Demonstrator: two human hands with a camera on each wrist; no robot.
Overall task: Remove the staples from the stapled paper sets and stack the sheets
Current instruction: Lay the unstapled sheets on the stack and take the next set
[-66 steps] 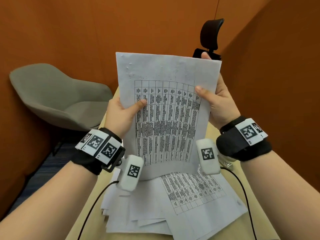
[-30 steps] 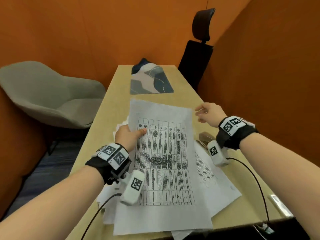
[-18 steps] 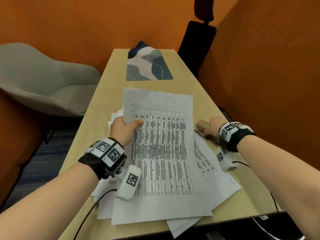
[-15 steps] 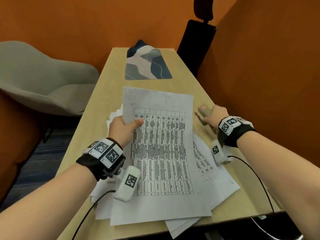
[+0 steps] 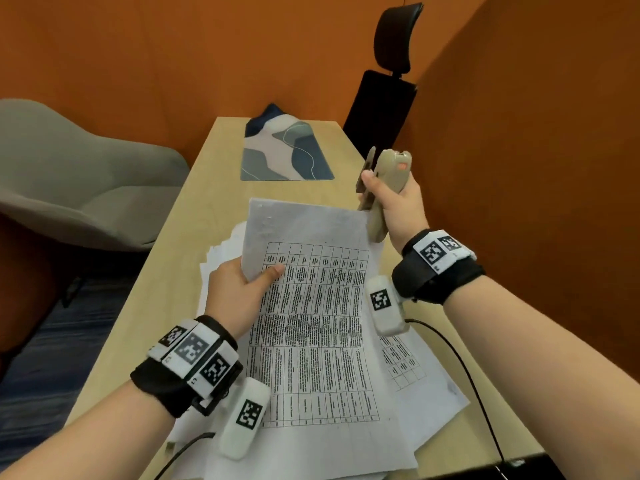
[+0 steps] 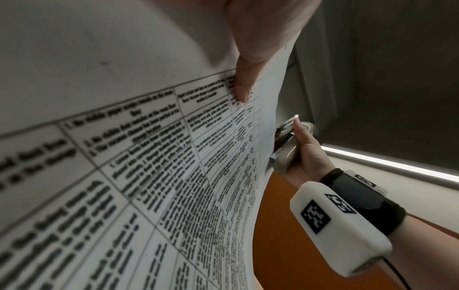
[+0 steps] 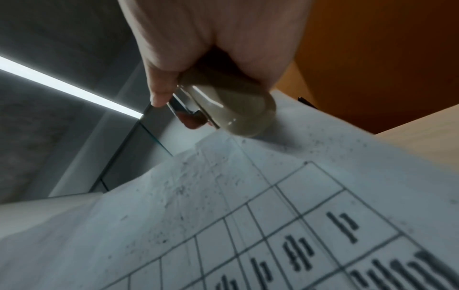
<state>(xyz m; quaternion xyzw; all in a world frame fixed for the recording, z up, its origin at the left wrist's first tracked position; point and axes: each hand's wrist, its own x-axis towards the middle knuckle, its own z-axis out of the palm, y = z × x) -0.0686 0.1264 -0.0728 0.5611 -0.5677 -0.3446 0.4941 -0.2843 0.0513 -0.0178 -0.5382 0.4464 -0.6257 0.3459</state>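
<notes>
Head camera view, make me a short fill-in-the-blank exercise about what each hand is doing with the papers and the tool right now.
1. The left hand holds the printed paper set by its ____ edge.
2. The right hand has its grip on a beige ____.
3. The patterned mat lies at the ____ end of the table.

Missing words: left; stapler; far

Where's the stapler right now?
In the head view the beige stapler is off the table, gripped in the right hand, just past the top right corner of the paper set that the left hand holds.
</notes>
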